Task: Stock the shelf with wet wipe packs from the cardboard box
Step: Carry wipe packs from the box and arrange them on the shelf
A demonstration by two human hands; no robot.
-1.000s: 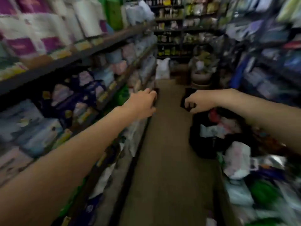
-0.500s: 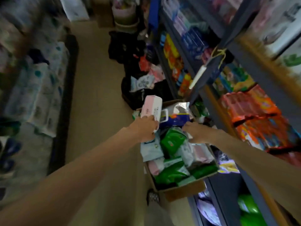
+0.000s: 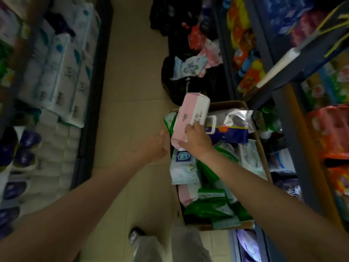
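Observation:
An open cardboard box (image 3: 262,148) stands on the floor by the right-hand shelf (image 3: 287,118), full of wet wipe packs in green (image 3: 211,207), pale blue (image 3: 182,167) and pink. Above its far end, a pink and white wet wipe pack (image 3: 191,113) is lifted and tilted. My right hand (image 3: 197,141) grips that pack from its near end, fingers across its top. My left hand (image 3: 155,146) is just left of the pack's lower corner with fingers extended; whether it touches the pack is unclear.
A silver and dark blue pack (image 3: 231,129) lies across the box's far end. Black bags (image 3: 190,86) with loose packs sit on the floor beyond. Tissue bundles (image 3: 62,72) fill the left shelf. A tan-tiled aisle (image 3: 132,82) runs between. My foot (image 3: 135,235) is near the box.
My view swung from the aisle down to the box. The pink pack, held by my left hand half a second ago, is now gripped by my right hand, and my left hand has come off it.

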